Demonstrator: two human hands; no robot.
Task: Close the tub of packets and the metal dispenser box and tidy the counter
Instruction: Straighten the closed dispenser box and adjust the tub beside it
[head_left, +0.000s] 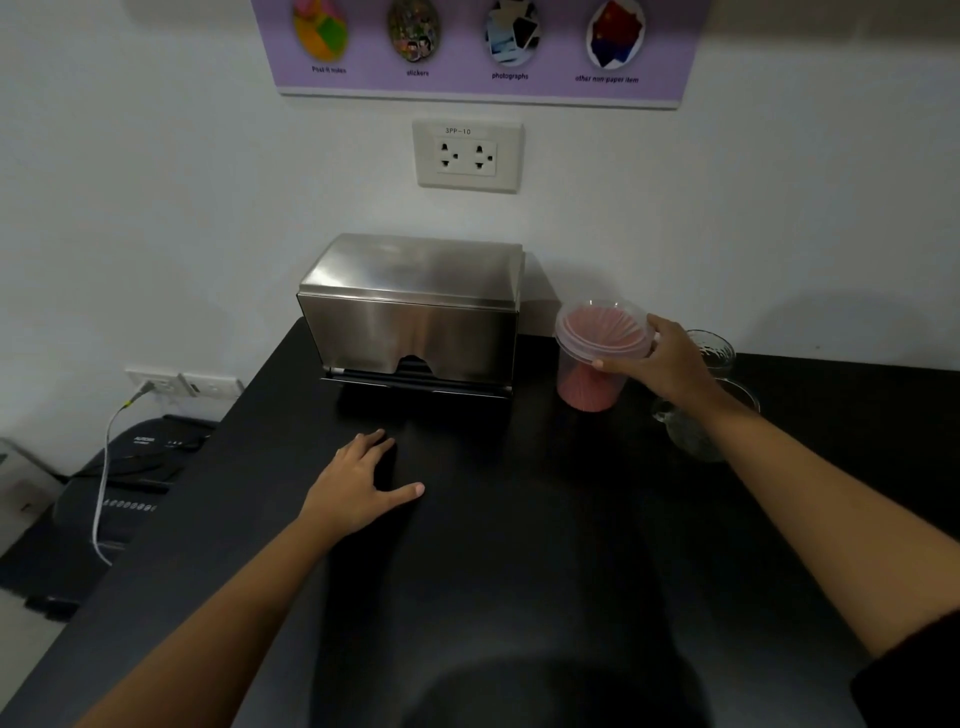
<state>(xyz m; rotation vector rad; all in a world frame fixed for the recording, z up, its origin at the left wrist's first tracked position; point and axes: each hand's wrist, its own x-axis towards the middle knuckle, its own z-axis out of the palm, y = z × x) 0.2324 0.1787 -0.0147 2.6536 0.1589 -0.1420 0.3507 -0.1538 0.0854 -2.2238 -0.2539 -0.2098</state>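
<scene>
We see a black counter (519, 545) against a white wall, with the metal box (413, 317) standing at its back edge, lid down over the body and a dark slot and tray showing along its lower front. Just to the right of the box stands the tub (597, 358), a clear plastic cup packed with pink packets (589, 389), its clear lid (602, 325) sitting on top. Our right hand (670, 364) reaches in from the right and grips the tub at the lid's rim, thumb on the near side and fingers curled round the far right side. Our left hand (358, 480) lies flat on the counter in front of the box, palm down, fingers loosely spread and thumb pointing right, holding nothing; it is apart from the box. Behind the right hand stand 2 clear glass pieces, a glass (719, 351) near the wall and a jug (691, 431) nearer to us, partly hidden by the wrist. On the wall above the box is a double socket (467, 156) and, higher, a purple poster (483, 47). To the left of the counter, lower down, sits a black machine (124, 483) with a white cable (104, 467) running to a wall outlet
</scene>
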